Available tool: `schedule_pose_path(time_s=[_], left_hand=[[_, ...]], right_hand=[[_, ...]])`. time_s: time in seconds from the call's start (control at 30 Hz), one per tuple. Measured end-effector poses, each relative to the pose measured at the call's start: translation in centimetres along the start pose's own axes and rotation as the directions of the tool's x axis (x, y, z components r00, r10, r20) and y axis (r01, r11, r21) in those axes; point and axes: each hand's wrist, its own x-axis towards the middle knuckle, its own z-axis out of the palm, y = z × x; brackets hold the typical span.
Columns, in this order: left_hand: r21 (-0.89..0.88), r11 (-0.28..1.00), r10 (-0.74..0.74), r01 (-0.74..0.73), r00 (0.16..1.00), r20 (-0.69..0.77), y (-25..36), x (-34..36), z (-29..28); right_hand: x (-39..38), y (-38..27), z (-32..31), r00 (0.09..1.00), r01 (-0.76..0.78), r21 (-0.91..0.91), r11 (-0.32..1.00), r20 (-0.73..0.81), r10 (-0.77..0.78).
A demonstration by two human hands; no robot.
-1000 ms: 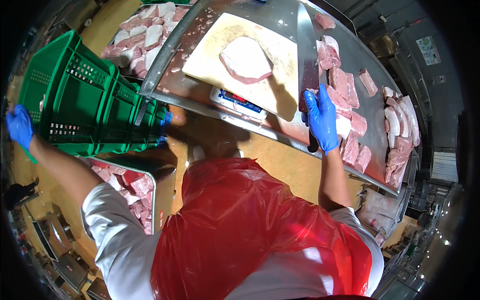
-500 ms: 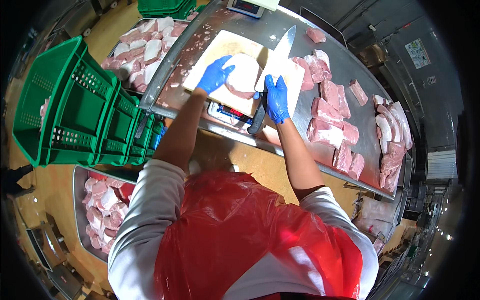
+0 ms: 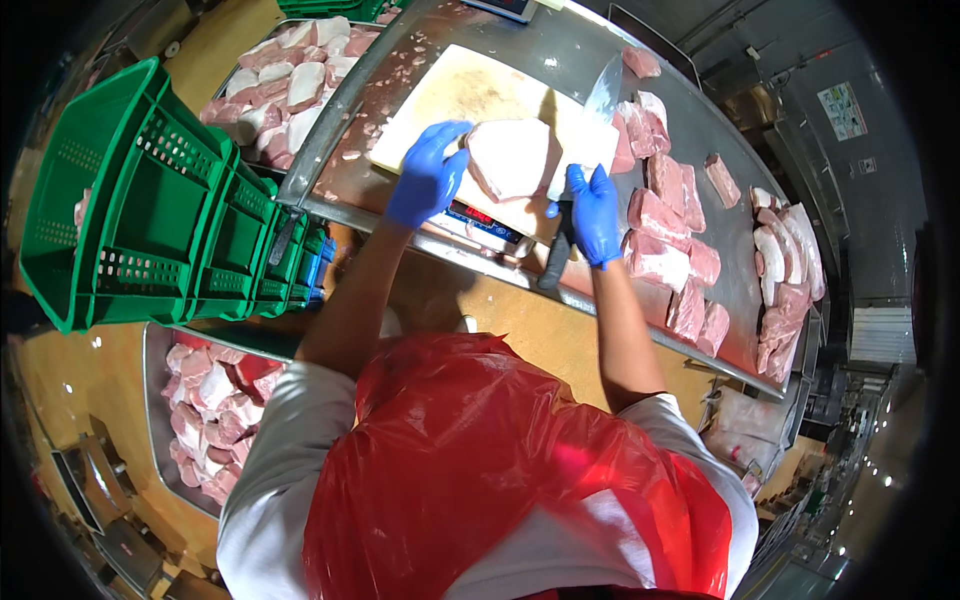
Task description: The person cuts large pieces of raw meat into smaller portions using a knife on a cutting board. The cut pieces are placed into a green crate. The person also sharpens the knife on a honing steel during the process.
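Observation:
A thick slab of pale meat [image 3: 508, 158] with a white fat face lies on the cream cutting board [image 3: 425, 110]. At its left edge is my left hand [image 3: 428, 178] in a blue glove, fingers curved, thumb apart, nothing gripped; whether the fingertips touch the meat is hard to tell. My right hand [image 3: 597, 218], also blue-gloved, is closed on a large knife [image 3: 604, 95] to the right of the slab. Its broad blade points away from me, and the black handle sticks out toward me beside the palm. Glare washes out part of the blade.
Several cut meat pieces [image 3: 660, 218] lie on the steel table [image 3: 400, 75] to the right. A scale [image 3: 484, 226] shows at the board's near edge. Green crates [image 3: 130, 205] stand at left, with meat-filled bins [image 3: 295, 90] [image 3: 205, 410] behind and below them.
The slab has shifted right on the board. My left hand has drawn back from its top to its left side. My right hand and the knife have moved right and slightly nearer.

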Motion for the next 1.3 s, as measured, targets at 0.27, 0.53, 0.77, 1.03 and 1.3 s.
schedule_pose_path(time_s=[0.27, 0.53, 0.77, 1.03, 1.3], left_hand=[[0.085, 0.976, -0.217, 0.203, 0.949, 0.229, -0.3, -1.7, -0.7], [0.230, 0.973, -0.109, 0.026, 0.927, 0.358, 0.2, -3.4, -2.8], [0.110, 0.985, -0.128, 0.131, 0.991, -0.033, 1.3, -3.3, -4.9], [0.285, 0.930, -0.202, 0.232, 0.971, -0.130, -0.6, -4.3, -8.3], [0.112, 0.837, -0.541, 0.536, 0.841, 0.018, 1.6, -0.8, 0.6]], right_hand=[[3.6, -2.3, 2.3, 0.995, -0.099, 0.031, 0.995, 0.012, 0.099], [-3.5, -5.4, 8.8, 0.944, 0.194, -0.564, 0.802, 0.329, 0.003], [-0.3, -6.8, 11.5, 0.926, 0.112, -0.691, 0.714, 0.333, 0.178], [-15.2, -7.3, 2.2, 0.839, 0.153, -0.754, 0.638, 0.441, 0.319], [-10.9, -10.2, 2.9, 0.922, 0.173, -0.711, 0.681, 0.360, 0.141]])
